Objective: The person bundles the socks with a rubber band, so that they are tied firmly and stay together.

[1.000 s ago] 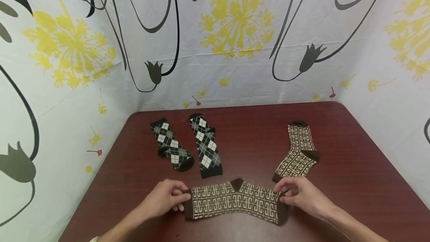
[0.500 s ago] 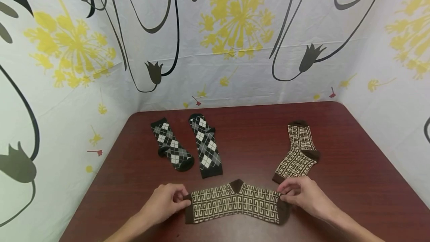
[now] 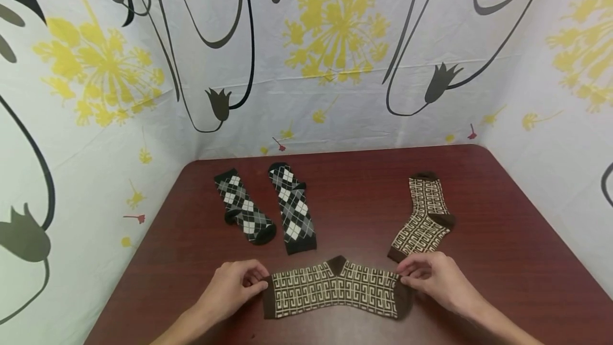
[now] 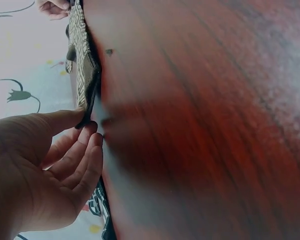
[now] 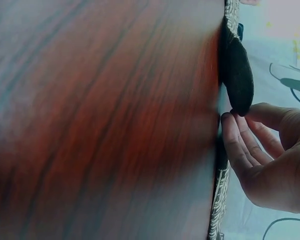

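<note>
The right hand (image 5: pixel 277 170) comes in from the right edge, its thumb and fingers pinching the dark end of a sock (image 5: pixel 238 70). Above that end, the sock's pale-and-dark pattern runs up to the top edge. Below the hand lies part of a second sock (image 5: pixel 219 200), similarly patterned. The reddish-brown tabletop (image 5: pixel 104 120), streaked with dark grain, fills the left; beyond is pale cloth (image 5: pixel 265 50) printed with a grey flower (image 5: pixel 292 84).

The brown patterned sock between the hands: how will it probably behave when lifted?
The sock is probably floppy, being thin, knitted-looking fabric. With the left hand and the right hand pinching opposite ends, its middle may sag. Its flat shape seems unlikely to roll.
</note>
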A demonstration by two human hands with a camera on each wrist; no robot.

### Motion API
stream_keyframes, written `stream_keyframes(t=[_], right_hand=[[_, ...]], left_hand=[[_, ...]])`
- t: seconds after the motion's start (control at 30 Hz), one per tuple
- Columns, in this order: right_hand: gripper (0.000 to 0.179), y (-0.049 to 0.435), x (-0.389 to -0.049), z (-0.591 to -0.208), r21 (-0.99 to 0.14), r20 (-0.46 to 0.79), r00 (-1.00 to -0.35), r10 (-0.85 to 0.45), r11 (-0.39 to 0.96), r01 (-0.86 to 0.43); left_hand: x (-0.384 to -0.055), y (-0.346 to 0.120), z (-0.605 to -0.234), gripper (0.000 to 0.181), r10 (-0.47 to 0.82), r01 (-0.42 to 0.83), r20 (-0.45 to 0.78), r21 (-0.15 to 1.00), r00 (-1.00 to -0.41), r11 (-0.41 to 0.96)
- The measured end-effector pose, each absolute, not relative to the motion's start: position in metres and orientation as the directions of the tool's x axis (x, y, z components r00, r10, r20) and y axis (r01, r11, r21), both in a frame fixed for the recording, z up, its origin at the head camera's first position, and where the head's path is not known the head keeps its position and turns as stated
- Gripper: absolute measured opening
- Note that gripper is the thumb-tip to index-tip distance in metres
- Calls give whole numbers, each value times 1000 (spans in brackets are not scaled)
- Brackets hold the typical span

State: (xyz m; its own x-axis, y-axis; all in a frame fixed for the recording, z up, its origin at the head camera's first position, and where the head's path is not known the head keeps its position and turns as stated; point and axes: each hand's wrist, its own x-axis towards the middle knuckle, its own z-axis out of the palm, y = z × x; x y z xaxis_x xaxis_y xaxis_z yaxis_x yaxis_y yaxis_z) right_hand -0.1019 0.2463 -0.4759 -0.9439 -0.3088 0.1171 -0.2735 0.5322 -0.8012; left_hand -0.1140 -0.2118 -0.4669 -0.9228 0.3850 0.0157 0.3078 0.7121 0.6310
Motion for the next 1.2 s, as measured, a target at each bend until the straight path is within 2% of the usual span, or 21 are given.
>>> stream_keyframes(t=[0.2, 0.57, 0.9, 1.2], right_hand=[[18, 250, -102, -478, -790, 172, -946, -276, 534, -300], [14, 261, -102, -475, -817, 132, -977, -167, 540, -203], [13, 272, -107, -474, -839, 136, -984, -114, 515, -176], [16, 276, -112, -476, -859, 129, -988, -89, 488, -156]], left_hand=[[-115, -215, -467, 11, 352, 288, 32, 644, -936, 708], [-120, -218, -468, 11, 299, 251, 32, 631, -954, 734], [-126, -211, -464, 11, 288, 267, 72, 632, -955, 728], [-133, -201, -460, 13, 319, 330, 129, 600, -939, 729]])
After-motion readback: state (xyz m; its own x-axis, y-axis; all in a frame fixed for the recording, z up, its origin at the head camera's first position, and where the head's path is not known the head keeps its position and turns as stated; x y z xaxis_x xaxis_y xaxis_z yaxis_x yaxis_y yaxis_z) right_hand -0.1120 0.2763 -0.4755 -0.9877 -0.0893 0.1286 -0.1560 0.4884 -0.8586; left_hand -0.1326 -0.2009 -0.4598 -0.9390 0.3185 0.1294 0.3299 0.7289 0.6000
